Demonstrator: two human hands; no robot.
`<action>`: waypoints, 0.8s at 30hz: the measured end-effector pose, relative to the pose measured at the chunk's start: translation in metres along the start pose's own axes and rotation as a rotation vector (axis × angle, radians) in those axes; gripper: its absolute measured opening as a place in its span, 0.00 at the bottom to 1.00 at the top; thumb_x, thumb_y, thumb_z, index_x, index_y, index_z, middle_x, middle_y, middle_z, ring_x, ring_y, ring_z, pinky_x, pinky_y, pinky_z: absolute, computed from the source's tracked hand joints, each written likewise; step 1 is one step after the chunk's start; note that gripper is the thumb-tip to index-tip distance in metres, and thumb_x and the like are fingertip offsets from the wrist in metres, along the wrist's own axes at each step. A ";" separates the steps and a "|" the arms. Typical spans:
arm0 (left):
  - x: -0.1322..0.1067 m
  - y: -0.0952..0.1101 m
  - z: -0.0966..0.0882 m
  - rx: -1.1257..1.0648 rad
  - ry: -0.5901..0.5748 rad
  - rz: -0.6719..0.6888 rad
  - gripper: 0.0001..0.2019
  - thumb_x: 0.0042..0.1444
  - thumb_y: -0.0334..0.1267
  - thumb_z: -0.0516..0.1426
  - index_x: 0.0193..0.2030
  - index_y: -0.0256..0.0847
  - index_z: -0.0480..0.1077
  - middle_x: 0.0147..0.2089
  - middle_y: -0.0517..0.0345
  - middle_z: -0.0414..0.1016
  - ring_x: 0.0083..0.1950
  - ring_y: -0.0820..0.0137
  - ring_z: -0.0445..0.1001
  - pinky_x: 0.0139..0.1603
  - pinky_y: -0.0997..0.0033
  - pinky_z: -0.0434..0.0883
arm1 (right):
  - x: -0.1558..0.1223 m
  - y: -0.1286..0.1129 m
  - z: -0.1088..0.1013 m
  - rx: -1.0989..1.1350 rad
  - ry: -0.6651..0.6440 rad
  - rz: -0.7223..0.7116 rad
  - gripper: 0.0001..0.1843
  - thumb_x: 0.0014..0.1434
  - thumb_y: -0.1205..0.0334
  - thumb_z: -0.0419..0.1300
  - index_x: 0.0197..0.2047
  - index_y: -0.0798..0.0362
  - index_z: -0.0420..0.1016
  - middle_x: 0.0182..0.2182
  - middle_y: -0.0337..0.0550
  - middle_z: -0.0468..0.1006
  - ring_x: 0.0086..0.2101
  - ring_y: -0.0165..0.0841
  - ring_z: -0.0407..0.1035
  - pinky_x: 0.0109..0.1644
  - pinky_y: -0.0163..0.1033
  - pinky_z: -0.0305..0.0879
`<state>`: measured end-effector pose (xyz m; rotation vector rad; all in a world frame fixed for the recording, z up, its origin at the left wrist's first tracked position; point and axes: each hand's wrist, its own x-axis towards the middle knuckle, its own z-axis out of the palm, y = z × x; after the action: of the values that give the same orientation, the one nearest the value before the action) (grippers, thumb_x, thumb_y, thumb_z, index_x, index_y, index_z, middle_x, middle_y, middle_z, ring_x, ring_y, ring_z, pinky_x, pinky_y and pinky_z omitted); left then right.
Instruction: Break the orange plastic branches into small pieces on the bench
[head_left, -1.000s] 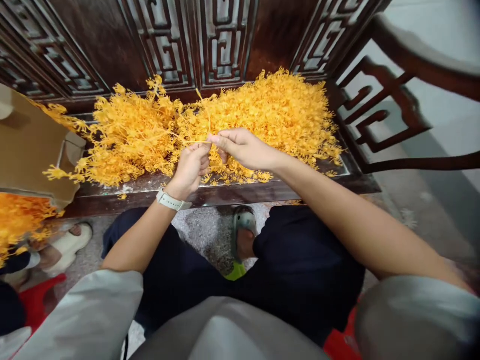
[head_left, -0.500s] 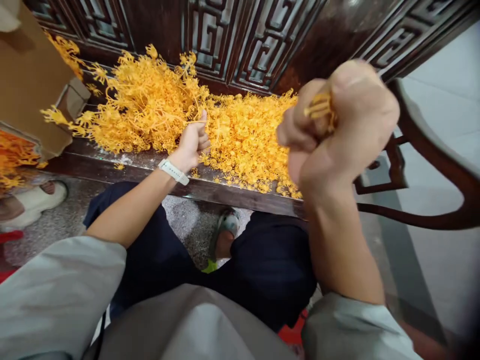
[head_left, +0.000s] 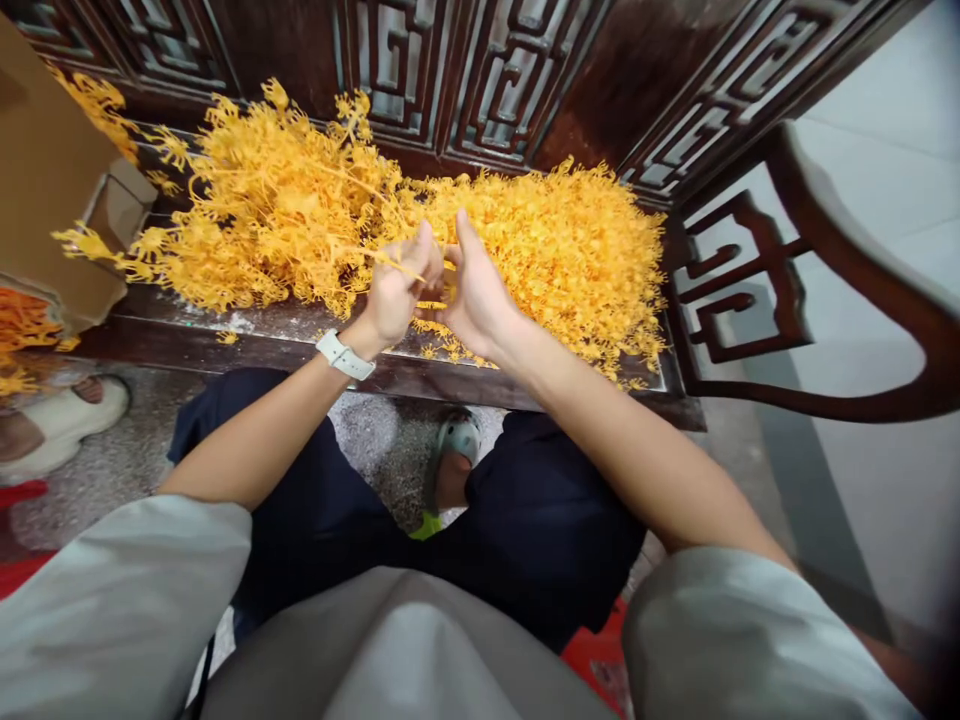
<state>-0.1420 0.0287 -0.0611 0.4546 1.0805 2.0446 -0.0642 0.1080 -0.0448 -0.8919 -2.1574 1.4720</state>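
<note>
Two heaps of orange-yellow plastic sprigs lie on a dark wooden bench seat (head_left: 247, 335): a branchy heap (head_left: 262, 210) at the left and a finer heap (head_left: 555, 250) at the right. My left hand (head_left: 397, 295), with a white watch on its wrist, is closed round the stem of an orange sprig (head_left: 360, 250) that reaches into the left heap. My right hand (head_left: 476, 290) is right beside it, palm up, fingers curled at the same stem.
A carved dark backrest (head_left: 450, 70) stands behind the heaps, a curved armrest (head_left: 847, 260) at the right. A brown cardboard box (head_left: 45, 200) sits at the left with more orange sprigs (head_left: 22, 330) below it. Another person's foot in a white shoe (head_left: 60, 420) is on the speckled floor.
My right hand, raised in a fist with small orange pieces near the camera half a second ago, has come back down beside my left hand. My left hand stayed on the sprig.
</note>
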 end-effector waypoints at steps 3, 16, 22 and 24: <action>-0.002 -0.008 0.002 0.017 -0.052 -0.006 0.31 0.74 0.53 0.59 0.20 0.42 0.61 0.21 0.61 0.55 0.27 0.70 0.67 0.32 0.68 0.66 | 0.008 0.004 0.015 0.226 -0.015 0.117 0.32 0.67 0.25 0.58 0.45 0.48 0.77 0.27 0.42 0.75 0.32 0.38 0.75 0.36 0.42 0.73; 0.001 0.032 -0.008 -0.135 -0.091 -0.333 0.36 0.79 0.57 0.46 0.19 0.43 0.50 0.17 0.65 0.45 0.16 0.77 0.49 0.17 0.74 0.54 | 0.066 0.018 0.018 0.295 0.120 -0.131 0.38 0.68 0.22 0.51 0.25 0.47 0.60 0.19 0.36 0.54 0.24 0.31 0.60 0.27 0.38 0.60; 0.013 0.069 -0.039 -0.089 0.053 -0.176 0.34 0.79 0.58 0.46 0.20 0.44 0.50 0.17 0.67 0.40 0.16 0.77 0.44 0.15 0.74 0.50 | 0.124 0.074 -0.084 -0.079 0.506 -0.168 0.35 0.69 0.26 0.54 0.23 0.42 0.54 0.18 0.30 0.43 0.27 0.30 0.48 0.35 0.39 0.56; 0.017 0.075 -0.048 -0.083 0.078 -0.152 0.34 0.80 0.56 0.44 0.21 0.43 0.50 0.17 0.66 0.42 0.16 0.77 0.46 0.15 0.75 0.53 | 0.132 0.090 -0.107 -0.159 0.579 -0.196 0.33 0.72 0.26 0.49 0.24 0.41 0.54 0.18 0.31 0.44 0.28 0.32 0.48 0.37 0.40 0.56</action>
<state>-0.2167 -0.0105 -0.0279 0.2450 1.0385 1.9773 -0.0670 0.2941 -0.0925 -0.9799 -1.8684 0.8233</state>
